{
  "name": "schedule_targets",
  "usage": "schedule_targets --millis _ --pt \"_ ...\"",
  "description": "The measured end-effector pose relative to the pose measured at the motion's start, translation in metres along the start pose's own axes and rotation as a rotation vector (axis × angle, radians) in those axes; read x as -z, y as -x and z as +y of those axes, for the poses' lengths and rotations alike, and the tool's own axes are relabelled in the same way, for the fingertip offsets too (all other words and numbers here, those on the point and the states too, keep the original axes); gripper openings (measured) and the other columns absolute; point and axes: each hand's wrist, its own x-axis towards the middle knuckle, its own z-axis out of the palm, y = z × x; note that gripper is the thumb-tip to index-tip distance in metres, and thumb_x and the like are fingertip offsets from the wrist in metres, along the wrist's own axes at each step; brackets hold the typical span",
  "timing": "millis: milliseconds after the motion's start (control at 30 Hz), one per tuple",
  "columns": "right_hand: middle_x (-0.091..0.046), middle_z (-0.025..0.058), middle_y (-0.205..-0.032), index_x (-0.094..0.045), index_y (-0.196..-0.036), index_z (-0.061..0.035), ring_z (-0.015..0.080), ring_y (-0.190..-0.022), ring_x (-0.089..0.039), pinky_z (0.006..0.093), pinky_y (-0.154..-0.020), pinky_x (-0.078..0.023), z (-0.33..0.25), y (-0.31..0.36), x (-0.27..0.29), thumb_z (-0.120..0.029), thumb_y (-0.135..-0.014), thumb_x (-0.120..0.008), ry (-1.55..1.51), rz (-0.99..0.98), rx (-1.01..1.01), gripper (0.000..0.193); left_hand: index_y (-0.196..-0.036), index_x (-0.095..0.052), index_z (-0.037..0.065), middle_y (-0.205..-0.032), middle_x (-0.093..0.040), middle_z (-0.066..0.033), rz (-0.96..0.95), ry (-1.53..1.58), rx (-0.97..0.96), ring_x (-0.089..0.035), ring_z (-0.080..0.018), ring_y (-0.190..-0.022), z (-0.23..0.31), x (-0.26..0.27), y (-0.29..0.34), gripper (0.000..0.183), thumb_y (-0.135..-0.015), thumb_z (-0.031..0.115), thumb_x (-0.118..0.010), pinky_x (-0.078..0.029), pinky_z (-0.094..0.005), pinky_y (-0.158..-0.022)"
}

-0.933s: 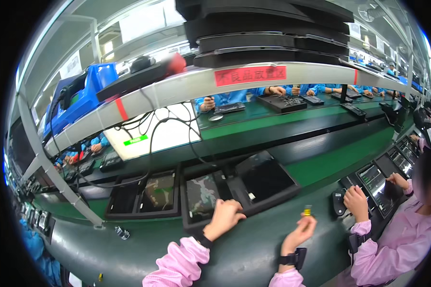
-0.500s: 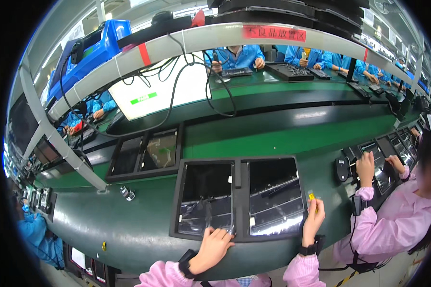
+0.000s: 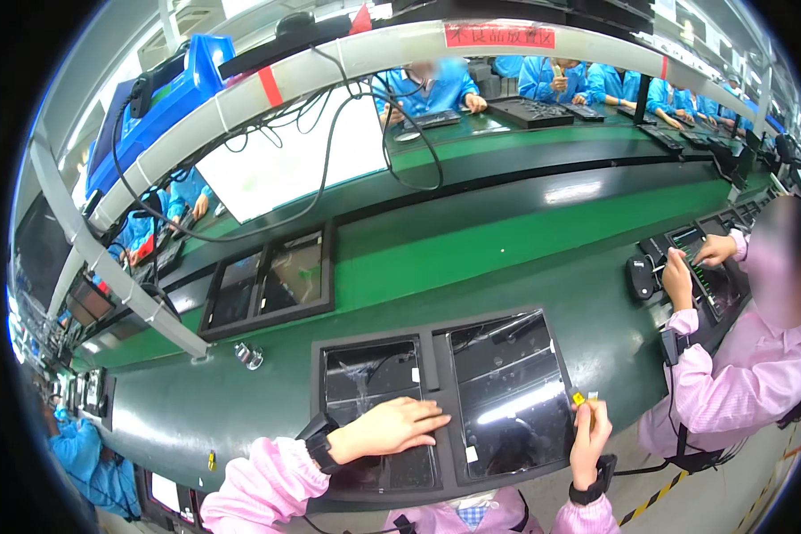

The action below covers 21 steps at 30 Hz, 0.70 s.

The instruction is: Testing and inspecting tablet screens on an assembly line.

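Note:
A black two-slot tray lies on the bench in front of me. It holds a glossy dark screen panel on the left and another on the right, both with small white tabs. My left hand rests flat over the left panel, fingers stretched toward the tray's middle bar, holding nothing. Just beyond the tray's right edge, my right hand pinches a small yellow tag-like piece between thumb and fingers. Its exact kind is too small to tell. Each of my wrists wears a black band.
Another black tray with two panels stands farther back, left of the green strip. A small shiny metal object sits near the frame post. At right, a co-worker in pink handles a device. Cables hang before a lit monitor.
The tray sits lower in view, closer to me. My left hand has gone from its front edge onto the left panel. My right hand still holds the yellow piece, slightly lower.

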Motion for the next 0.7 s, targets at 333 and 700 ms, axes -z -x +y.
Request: schedule_targets --millis 333,700 --pt "-0.052 0.0062 -0.074 -0.050 -0.079 0.0030 0.0094 -0.057 -0.043 0.0253 -0.054 -0.036 0.008 0.014 0.004 -0.008 -0.092 -0.050 0.005 0.129 -0.088 0.017 -0.078 -0.051 0.005 -0.091 -0.056 -0.0088 -0.218 -0.052 -0.178 -0.055 -0.0244 -0.085 -0.020 -0.003 -0.020 0.029 -0.091 0.031 -0.051 -0.044 -0.0344 -0.073" --pt "-0.056 0.0068 -0.068 -0.048 -0.078 0.0004 0.0108 -0.062 -0.052 0.0252 -0.060 -0.042 -0.003 0.007 0.000 -0.013 -0.095 -0.046 0.000 0.134 -0.115 0.022 -0.050 -0.055 0.008 -0.042 -0.048 -0.0092 -0.014 0.127 -0.132 -0.043 -0.0294 -0.039 -0.023 -0.011 -0.034 0.047 -0.092 0.027 -0.048 -0.035 -0.0347 -0.048"
